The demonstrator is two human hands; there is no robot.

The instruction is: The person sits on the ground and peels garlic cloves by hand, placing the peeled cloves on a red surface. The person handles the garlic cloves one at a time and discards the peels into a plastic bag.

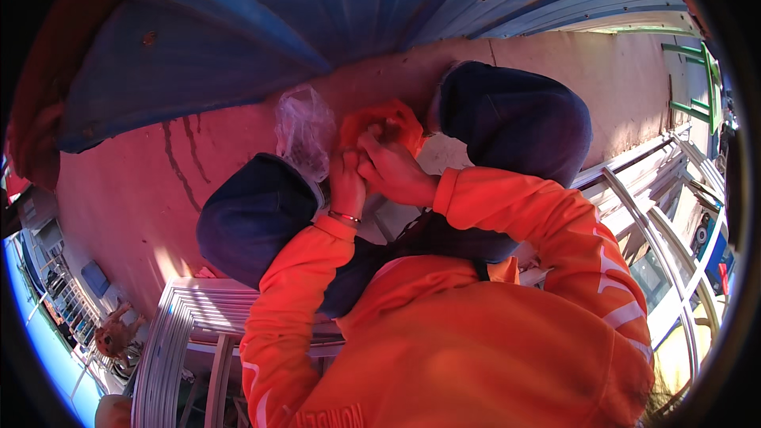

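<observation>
So both hands are bunched up together: the left hand [346,182] and right hand [394,170] have fingers curled tight on an orange cloth [379,120] poking out above the fingertips, clear plastic bag [304,131] just left.

Harsh sunlight, orange cast, fisheye-bent edges, dark rim.

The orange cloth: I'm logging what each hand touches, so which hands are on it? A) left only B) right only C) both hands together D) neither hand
C: the left hand and right hand meet at the orange cloth between the knees, with a clear plastic bag just to the left.
</observation>
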